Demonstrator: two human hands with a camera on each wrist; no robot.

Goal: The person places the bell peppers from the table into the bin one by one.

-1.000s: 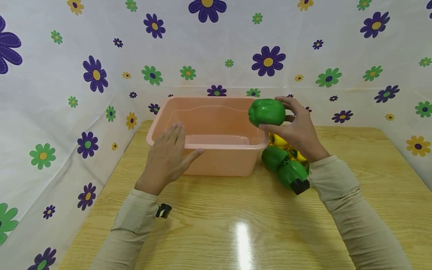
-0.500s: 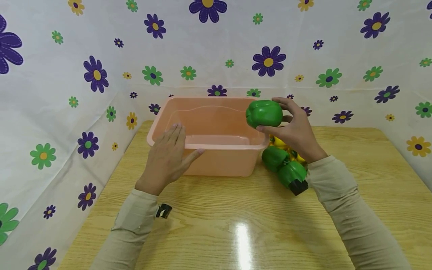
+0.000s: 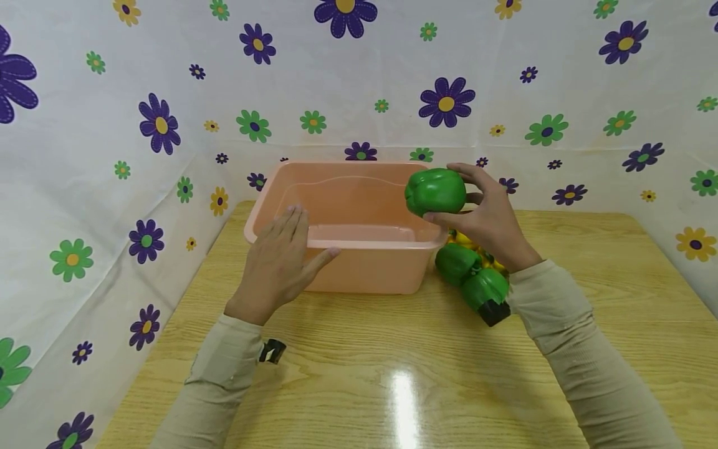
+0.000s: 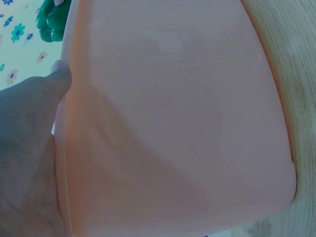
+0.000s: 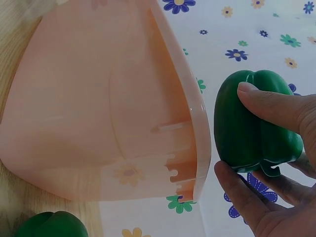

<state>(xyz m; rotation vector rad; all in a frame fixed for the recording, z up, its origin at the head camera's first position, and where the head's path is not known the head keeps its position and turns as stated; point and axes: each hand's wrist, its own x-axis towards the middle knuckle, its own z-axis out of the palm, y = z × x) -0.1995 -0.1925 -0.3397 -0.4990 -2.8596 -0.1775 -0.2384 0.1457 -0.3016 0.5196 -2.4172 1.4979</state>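
Observation:
In the head view my right hand [image 3: 492, 218] holds a green bell pepper [image 3: 434, 192] between thumb and fingers, above the right end of a peach plastic basin [image 3: 359, 269]. The right wrist view has the same bell pepper [image 5: 252, 126] beside the basin's rim, its stem toward the palm side. My left hand [image 3: 275, 265] rests on the basin's near rim at the left, fingers straight and thumb spread out. Seen from the left wrist, the thumb [image 4: 59, 76] lies along the rim. No objects show in the visible part of the basin's inside.
On the wooden table [image 3: 359, 349], right of the basin, lie two green bell peppers [image 3: 457, 263] with yellow ones [image 3: 465, 240] behind, partly hidden by my right hand. A flowered white cloth [image 3: 336, 75] hangs behind and to the left.
My right hand has moved slightly left and down with the green bell pepper, farther over the basin. The left hand has stayed in place on the rim.

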